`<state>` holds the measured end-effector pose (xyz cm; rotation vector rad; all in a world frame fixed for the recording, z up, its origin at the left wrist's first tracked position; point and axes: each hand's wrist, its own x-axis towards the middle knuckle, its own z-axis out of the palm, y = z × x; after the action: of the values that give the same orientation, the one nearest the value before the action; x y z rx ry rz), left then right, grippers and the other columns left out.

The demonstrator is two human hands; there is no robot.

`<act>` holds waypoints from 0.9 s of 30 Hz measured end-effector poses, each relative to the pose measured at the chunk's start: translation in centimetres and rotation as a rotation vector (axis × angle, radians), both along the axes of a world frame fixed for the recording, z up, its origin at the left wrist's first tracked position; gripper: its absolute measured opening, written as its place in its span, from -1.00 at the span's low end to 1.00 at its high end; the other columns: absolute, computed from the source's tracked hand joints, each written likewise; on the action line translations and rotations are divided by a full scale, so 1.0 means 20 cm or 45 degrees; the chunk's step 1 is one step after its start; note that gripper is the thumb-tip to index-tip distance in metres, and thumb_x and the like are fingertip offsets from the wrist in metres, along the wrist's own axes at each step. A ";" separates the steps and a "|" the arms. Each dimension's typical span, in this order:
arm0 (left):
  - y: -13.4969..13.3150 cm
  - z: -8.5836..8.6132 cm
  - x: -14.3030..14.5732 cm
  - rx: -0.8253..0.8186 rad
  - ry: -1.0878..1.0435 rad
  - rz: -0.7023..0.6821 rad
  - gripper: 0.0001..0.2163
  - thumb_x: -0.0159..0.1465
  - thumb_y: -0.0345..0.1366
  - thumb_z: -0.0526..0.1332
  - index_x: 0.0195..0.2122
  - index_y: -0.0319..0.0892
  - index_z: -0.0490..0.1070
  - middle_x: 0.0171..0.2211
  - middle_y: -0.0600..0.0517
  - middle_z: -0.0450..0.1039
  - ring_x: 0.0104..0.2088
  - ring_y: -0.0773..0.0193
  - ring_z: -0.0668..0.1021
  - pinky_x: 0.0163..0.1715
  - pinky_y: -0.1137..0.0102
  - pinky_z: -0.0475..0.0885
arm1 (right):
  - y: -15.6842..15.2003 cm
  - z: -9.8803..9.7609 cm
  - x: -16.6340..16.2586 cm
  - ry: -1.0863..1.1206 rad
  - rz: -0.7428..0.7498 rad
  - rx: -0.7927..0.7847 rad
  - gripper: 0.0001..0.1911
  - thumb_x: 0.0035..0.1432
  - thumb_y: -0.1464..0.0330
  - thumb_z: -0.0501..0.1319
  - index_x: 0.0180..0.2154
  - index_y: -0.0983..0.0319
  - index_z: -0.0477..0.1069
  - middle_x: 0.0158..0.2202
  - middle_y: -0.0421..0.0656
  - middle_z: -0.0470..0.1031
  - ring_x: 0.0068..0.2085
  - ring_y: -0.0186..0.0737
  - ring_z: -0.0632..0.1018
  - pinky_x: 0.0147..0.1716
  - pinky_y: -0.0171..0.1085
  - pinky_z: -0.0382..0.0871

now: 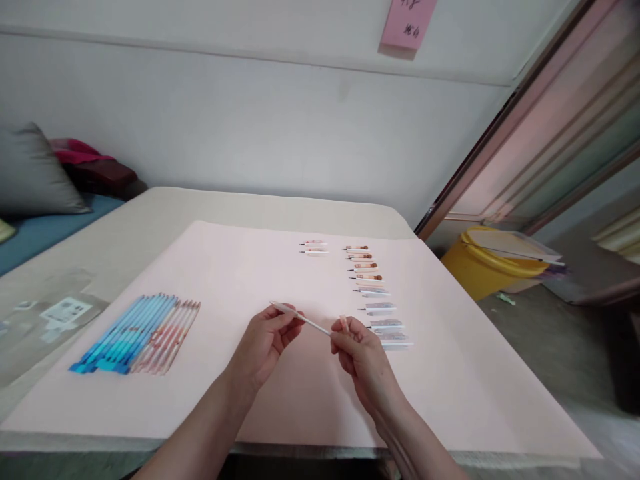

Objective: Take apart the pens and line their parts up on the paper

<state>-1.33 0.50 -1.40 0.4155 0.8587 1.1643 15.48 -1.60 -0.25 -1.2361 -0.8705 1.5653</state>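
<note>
Left hand (263, 343) and right hand (363, 357) each pinch one end of a thin refill (313, 323), fingers closed on it, just above the worktop (150, 213). Likely mid-assembly. Next move probably calls for a steady grip. Pen stack (135, 333) lies left, row of small pen parts (373, 293) beyond.

Yellow bucket (480, 270), grey cushion (35, 170), pink note (407, 23) are visible.

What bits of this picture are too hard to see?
Head view, pink note: top edge cuts off its writing.
Head view, small pen pieces: too small to tell their prints.
Head view, thin white stick: its right end is hidden by the right hand; the left hand pinches it.
</note>
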 end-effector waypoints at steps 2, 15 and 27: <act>0.01 0.00 -0.01 -0.012 -0.010 0.036 -0.90 0.06 -0.43 0.28 -0.38 -0.26 0.42 -0.32 -0.05 0.47 -0.32 0.36 0.51 -0.33 0.53 0.44 | 0.00 -0.01 0.01 0.014 -0.011 0.014 -0.87 -0.07 0.41 0.17 -0.41 0.25 0.23 -0.64 -0.33 0.25 -0.70 -0.53 -0.02 -0.68 -0.37 -0.30; 0.02 0.01 -0.06 -0.016 -0.038 0.096 -0.87 0.05 -0.46 0.27 -0.35 -0.24 0.38 -0.34 -0.06 0.45 -0.29 0.33 0.51 -0.37 0.53 0.45 | 0.01 0.01 0.08 0.127 -0.106 0.130 -0.88 -0.05 0.52 0.14 -0.55 0.26 0.21 -0.66 -0.34 0.16 -0.68 -0.53 -0.03 -0.68 -0.36 -0.27; -0.03 0.01 0.04 -0.061 -0.014 -0.176 -0.87 0.06 -0.38 0.27 -0.34 -0.23 0.42 -0.25 -0.03 0.42 -0.43 0.48 0.43 -0.53 0.60 0.36 | 0.00 0.00 0.03 0.087 -0.095 0.099 -0.86 0.03 0.42 0.14 -0.53 0.27 0.23 -0.63 -0.29 0.27 -0.71 -0.56 -0.02 -0.69 -0.37 -0.30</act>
<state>-0.47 -0.20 -1.29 0.4221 0.8337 1.0160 16.00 -1.62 -0.25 -1.1410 -0.8249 1.4920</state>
